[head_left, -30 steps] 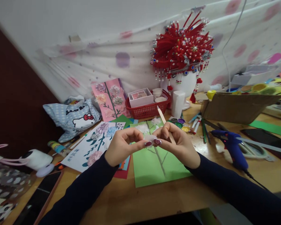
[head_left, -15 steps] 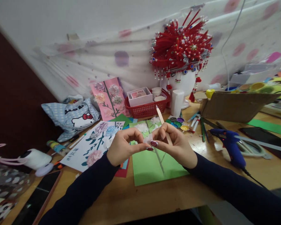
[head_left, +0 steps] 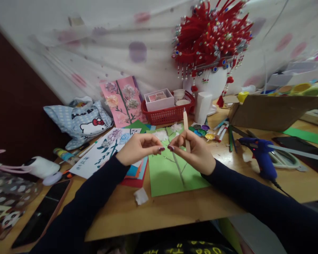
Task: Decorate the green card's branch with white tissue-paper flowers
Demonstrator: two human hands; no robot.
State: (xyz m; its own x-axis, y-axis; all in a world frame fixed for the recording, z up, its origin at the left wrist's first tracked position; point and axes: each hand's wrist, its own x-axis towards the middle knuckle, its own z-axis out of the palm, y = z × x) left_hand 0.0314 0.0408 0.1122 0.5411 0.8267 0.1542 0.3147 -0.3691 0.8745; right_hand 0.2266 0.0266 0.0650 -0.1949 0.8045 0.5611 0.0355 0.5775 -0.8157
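My right hand [head_left: 194, 150] is closed round a pale, slim pen [head_left: 186, 123], its narrow tip pointing up. That hand's thumb and forefinger also meet in a pinch. Opposite it, a small gap away, my left hand [head_left: 137, 148] has its fingertips pressed together; whatever may be in them is hidden. Both hands hover over a green sheet [head_left: 164, 180] bearing a dark branch drawing [head_left: 178, 165] and white ruffled paper blossoms [head_left: 161, 134]. A crumpled white scrap of thin paper [head_left: 141, 196] lies on the table below my left hand.
Left are a white flower picture [head_left: 81, 169], a phone [head_left: 46, 211] and a checked bag [head_left: 90, 121]. Behind stand a red basket [head_left: 161, 115] and a red beaded headdress [head_left: 214, 42]. Paint pots [head_left: 201, 131], a blue glue gun [head_left: 262, 155] and a cardboard box [head_left: 270, 114] are on the right.
My hands have drawn apart. The white paper piece that was between them now lies near the table's front edge. The pen stays in my right hand, and the view has tilted down slightly.
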